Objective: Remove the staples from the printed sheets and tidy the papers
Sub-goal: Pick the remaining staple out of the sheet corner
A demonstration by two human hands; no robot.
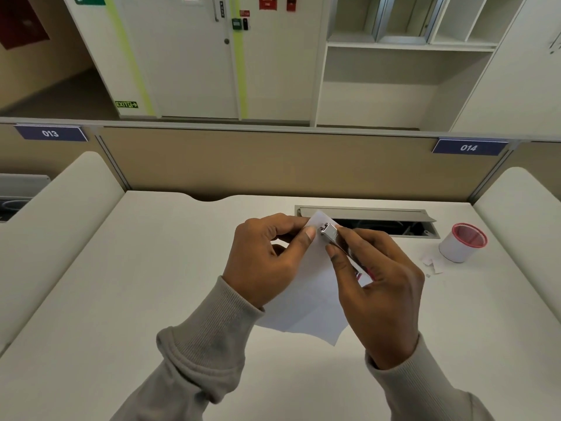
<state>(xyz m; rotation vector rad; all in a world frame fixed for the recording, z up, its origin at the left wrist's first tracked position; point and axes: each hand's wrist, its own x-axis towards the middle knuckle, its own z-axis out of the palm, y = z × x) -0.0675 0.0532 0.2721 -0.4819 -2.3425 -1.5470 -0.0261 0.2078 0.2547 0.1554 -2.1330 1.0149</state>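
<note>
Above the middle of the desk I hold a small set of white sheets (309, 302). My left hand (267, 256) pinches their upper corner between thumb and fingers. My right hand (376, 284) grips a metal staple remover (337, 238), a slim silver tool. Its tip sits on the pinched corner of the sheets, right beside my left thumb. The staple itself is too small to make out.
A white cup with a red rim (461, 243) stands at the right, with small paper scraps (432, 264) beside it. An open cable tray slot (373, 218) lies just behind my hands. The white desk (151, 284) has padded dividers on both sides.
</note>
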